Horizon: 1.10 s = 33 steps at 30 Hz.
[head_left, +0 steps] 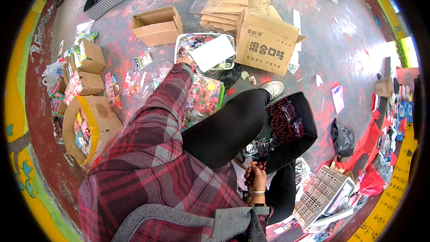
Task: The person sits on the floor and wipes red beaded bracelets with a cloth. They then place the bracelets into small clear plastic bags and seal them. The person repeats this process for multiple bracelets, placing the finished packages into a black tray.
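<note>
My left hand (186,61) reaches forward to a white basket (178,47) of small mixed items. It is closed at the near left edge of a flat white card (212,54) that lies slanted over the basket; the fingertips are partly hidden. Close to my body, my right hand (255,178) is closed on a few dark red beads (261,166), whose ends I cannot make out. Just beyond it, a black bin (309,107) by my legs holds many dark red beads (282,125) and clear plastic packets (260,147).
A green-rimmed tray (221,95) of colourful packets sits before me. Around it stand an open carton (156,36), a large printed carton (267,45), flattened cardboard (224,4) and a taped box (94,125). At right lie a beige crate (320,192) and a dark bag (342,139).
</note>
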### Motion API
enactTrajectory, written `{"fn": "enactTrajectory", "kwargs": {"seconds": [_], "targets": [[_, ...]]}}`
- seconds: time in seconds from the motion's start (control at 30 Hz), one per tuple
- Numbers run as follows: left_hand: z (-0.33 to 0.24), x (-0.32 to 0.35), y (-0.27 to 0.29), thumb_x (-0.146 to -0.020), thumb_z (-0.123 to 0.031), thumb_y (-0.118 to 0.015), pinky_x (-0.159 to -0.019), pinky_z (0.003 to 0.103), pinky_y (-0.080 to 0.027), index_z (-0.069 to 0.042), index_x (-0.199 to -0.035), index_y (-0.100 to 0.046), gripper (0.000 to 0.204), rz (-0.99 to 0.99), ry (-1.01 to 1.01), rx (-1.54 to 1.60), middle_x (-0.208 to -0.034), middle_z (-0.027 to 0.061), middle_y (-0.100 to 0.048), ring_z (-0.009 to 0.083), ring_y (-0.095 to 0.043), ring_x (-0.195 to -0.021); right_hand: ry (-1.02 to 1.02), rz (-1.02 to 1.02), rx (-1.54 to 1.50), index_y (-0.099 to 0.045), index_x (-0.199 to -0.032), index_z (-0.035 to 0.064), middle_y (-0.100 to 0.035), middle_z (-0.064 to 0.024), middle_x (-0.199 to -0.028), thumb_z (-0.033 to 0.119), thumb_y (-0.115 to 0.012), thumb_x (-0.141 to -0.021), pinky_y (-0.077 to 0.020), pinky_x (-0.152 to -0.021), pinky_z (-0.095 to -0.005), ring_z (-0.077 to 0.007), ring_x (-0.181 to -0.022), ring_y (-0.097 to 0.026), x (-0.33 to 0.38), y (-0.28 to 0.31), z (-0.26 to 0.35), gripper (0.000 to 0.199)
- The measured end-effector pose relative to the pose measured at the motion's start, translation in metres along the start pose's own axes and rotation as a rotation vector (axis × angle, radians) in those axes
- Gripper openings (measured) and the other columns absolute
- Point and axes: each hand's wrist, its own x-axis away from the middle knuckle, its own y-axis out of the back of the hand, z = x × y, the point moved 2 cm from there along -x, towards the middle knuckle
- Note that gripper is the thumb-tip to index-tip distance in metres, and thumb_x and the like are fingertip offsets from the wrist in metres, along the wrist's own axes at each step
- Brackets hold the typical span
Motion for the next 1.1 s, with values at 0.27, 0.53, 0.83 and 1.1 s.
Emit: {"fn": "enactTrajectory", "kwargs": {"seconds": [0.27,0.53,0.83,1.1], "targets": [[-0.052,0.075,0.037,-0.085,-0.013,-0.044,-0.097,0.065,-0.019,-0.004,-0.108,-0.043,0.025,0.117,0.36,1.859,-0.122,0.0155,-0.043,0.0438,-0.034,-0.12,0.028,0.011,0.018,-0.051,-0.092,0.0059,-0.052,-0.0047,-0.06,0.01,-0.051,-0.083,-0.0391,-0.04,-0.0248,-0.0145,-0.045,-0.048,-0.004,0.005,-0.004,0.01],[-0.058,0.087,0.06,-0.084,-0.015,-0.043,-0.098,0.065,-0.018,-0.009,-0.109,-0.052,0.028,0.106,0.308,1.682,-0.122,0.0084,-0.048,0.0383,-0.04,-0.117,0.035,0.017,0.011,-0.051,-0.091,0.0068,-0.052,-0.0044,-0.06,0.01,-0.051,-0.083,-0.0384,-0.039,-0.0244,-0.0141,-0.044,-0.047,0.001,0.003,-0.003,0.009],[-0.118,0.058,0.119,-0.072,-0.031,-0.055,-0.083,0.041,-0.046,-0.004,-0.096,-0.065,0.037,-0.249,-0.062,-0.388,-0.099,0.0198,-0.062,0.0311,-0.06,-0.094,0.073,0.027,0.022,-0.052,-0.09,0.0074,-0.052,-0.0043,-0.058,0.01,-0.051,-0.083,-0.0379,-0.038,-0.0249,-0.0143,-0.043,-0.047,-0.003,0.009,-0.009,0.007],[-0.025,0.065,0.109,-0.073,-0.034,-0.06,-0.072,0.04,-0.047,-0.005,-0.097,-0.064,0.038,0.113,0.208,-0.621,-0.094,0.0144,-0.064,0.0259,-0.062,-0.086,0.081,0.04,0.016,-0.052,-0.09,0.006,-0.053,-0.0047,-0.058,0.01,-0.05,-0.082,-0.0387,-0.039,-0.0254,-0.0148,-0.043,-0.047,-0.001,0.009,-0.009,0.009]]}}
